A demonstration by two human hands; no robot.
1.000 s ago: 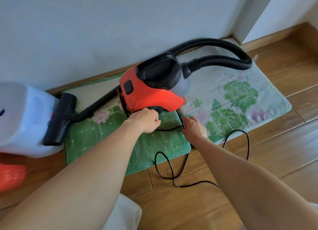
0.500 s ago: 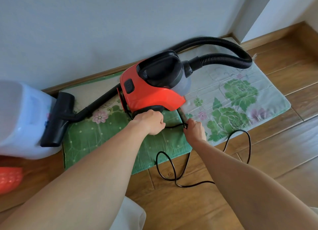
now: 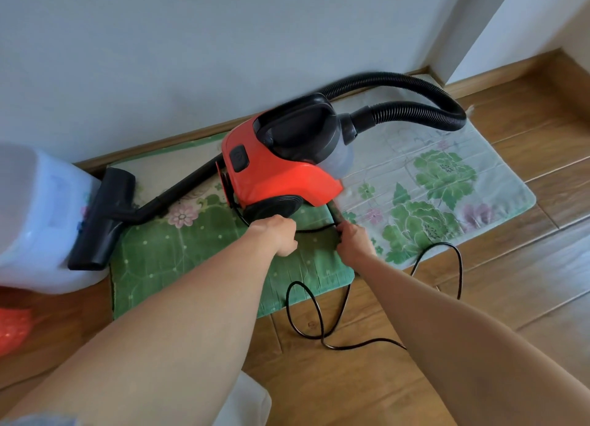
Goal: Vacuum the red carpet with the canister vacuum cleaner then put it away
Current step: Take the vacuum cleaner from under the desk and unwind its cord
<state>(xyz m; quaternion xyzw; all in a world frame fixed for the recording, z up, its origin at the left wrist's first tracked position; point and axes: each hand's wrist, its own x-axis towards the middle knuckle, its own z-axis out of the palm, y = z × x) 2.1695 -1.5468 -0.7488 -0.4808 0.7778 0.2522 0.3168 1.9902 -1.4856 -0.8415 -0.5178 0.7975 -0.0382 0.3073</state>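
The canister vacuum cleaner [image 3: 281, 170] sits on the green mat [image 3: 191, 259] by the wall, and with the fingers of my left hand [image 3: 277, 234] and right hand [image 3: 354, 243] curled round its power cord [image 3: 460, 272], I should feed slack evenly into flat, untangled loops.

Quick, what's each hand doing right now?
Left hand: curled round the power cord beside the vacuum cleaner.
Right hand: pinching the same cord.
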